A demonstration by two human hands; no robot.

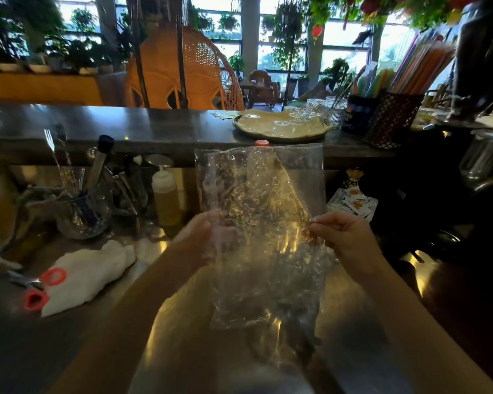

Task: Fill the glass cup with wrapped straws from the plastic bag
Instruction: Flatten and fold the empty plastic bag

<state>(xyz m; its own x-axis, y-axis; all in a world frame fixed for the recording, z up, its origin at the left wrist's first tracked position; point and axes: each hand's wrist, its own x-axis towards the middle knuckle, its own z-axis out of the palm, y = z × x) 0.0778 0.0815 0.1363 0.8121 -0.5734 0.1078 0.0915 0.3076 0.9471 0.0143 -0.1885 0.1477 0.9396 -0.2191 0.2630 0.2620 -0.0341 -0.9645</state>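
Observation:
A clear, crinkled plastic bag (264, 223) hangs upright above the steel counter, held between both hands. My left hand (195, 237) grips its left side at mid-height. My right hand (343, 237) pinches its right edge. Through the film along the left side I see what looks like one pale wrapped straw (211, 189); the rest of the bag looks flat. At the left a glass cup (81, 207) stands on the counter with forks and other tools in it. I cannot tell whether it holds straws.
A white cloth (88, 275) and red-handled scissors (39, 288) lie at the left. A squeeze bottle (165, 194) stands behind the bag. On the raised bar (154, 126) sit a tray with small glasses (279, 126) and mesh holders of coloured straws (393, 109).

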